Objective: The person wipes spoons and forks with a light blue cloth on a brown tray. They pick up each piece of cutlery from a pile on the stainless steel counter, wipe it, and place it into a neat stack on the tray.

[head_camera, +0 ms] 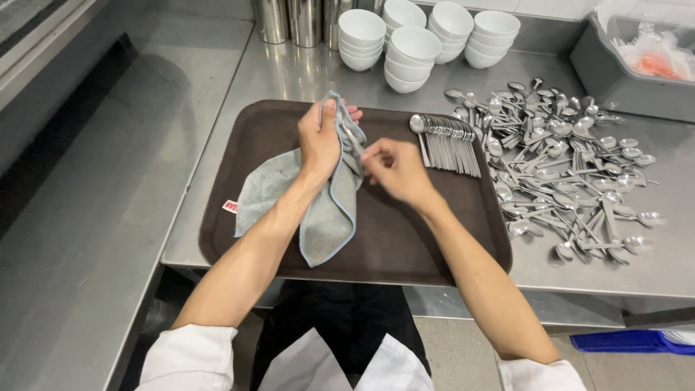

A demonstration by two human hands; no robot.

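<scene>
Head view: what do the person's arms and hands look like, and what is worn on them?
Both forearms are bare, with white sleeves rolled above the elbows. The left hand and right hand are ungloved, with no watch, ring or bracelet visible.

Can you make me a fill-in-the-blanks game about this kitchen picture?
1. The left hand holds a grey ____.
2. The brown tray carries a neat row of ____.
3. The stacked bowls are the colour ____.
4. The right hand pinches one end of a ____.

Missing words: cloth; spoons; white; spoon
</scene>
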